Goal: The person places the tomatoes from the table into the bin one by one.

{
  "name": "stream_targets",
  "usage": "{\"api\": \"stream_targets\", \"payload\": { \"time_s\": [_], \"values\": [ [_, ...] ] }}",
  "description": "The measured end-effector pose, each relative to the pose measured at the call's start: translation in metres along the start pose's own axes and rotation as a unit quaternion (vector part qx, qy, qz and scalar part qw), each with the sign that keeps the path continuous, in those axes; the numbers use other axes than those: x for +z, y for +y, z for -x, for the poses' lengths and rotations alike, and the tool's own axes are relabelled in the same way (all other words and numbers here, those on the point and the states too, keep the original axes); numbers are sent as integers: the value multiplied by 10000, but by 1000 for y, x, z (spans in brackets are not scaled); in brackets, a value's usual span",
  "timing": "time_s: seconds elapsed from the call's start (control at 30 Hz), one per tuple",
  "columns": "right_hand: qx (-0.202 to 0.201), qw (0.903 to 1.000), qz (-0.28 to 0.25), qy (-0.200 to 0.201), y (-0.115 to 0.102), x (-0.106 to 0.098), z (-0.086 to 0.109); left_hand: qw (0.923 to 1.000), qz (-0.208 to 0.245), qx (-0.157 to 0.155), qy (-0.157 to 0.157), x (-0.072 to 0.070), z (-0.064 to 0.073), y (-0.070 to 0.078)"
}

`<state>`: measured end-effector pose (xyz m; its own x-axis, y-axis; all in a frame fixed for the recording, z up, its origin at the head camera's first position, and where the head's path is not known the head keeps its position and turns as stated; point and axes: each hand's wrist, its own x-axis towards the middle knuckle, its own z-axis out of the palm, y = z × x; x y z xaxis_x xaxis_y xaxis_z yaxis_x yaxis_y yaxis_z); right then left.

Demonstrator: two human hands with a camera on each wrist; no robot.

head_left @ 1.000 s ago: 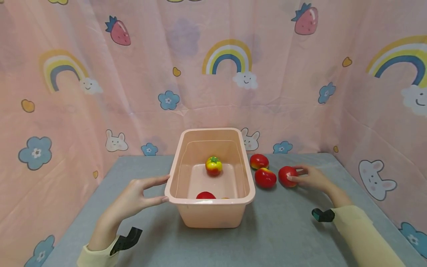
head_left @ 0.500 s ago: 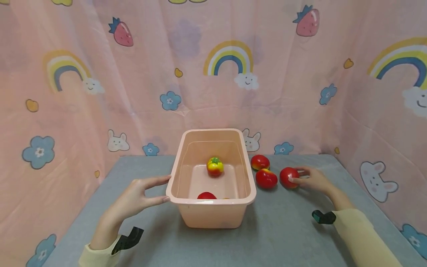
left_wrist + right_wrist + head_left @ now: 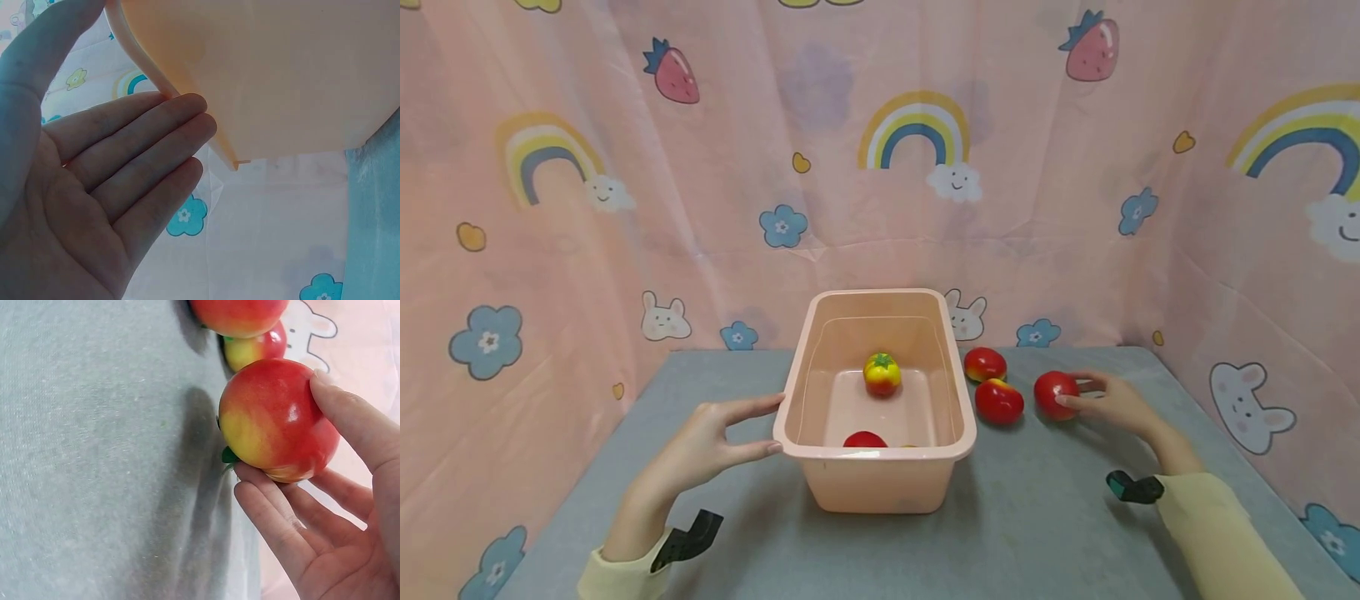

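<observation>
The tub (image 3: 880, 483), just right of the left hand (image 3: 694, 442), looks light, stiff and apt to slide; its rim, touched by that hand's straight fingers, offers the best hold. The right hand (image 3: 1116, 407) pinches a red fruit (image 3: 278, 415) between thumb and fingers; likely light, firm and slick, it suits a grip round its widest part.

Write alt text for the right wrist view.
The right-hand grip holds a round red-and-yellow fruit. Above it in the frame, a second fruit, cut off by the top edge, partly hides a third fruit. Gray tabletop fills the left; pink curtain with a bunny print shows at right.
</observation>
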<state>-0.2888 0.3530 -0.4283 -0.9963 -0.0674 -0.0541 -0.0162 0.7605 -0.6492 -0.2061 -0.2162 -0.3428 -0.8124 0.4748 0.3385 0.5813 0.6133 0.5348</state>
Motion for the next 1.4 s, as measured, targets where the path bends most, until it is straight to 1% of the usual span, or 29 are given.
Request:
{"api": "stream_targets", "payload": {
  "time_s": [0.37, 0.5, 0.7, 1.0, 1.4],
  "values": [
    [-128, 9999, 71, 75, -6, -7, 7, 10000, -11, -33, -25, -1, 0, 1],
    [-234, 9996, 134, 56, -11, -11, 10, 10000, -8, -61, -44, -1, 0, 2],
    [-413, 9991, 96, 35, -16, -15, 15, 10000, 25, -77, -46, -2, 0, 2],
    [-428, 9990, 83, 136, -18, -17, 22, 10000, 1, -76, -36, -1, 0, 3],
    [-527, 9984, 45, 200, -32, -19, 35, 10000, -2, -91, -36, -1, 0, 4]
  ]
}}
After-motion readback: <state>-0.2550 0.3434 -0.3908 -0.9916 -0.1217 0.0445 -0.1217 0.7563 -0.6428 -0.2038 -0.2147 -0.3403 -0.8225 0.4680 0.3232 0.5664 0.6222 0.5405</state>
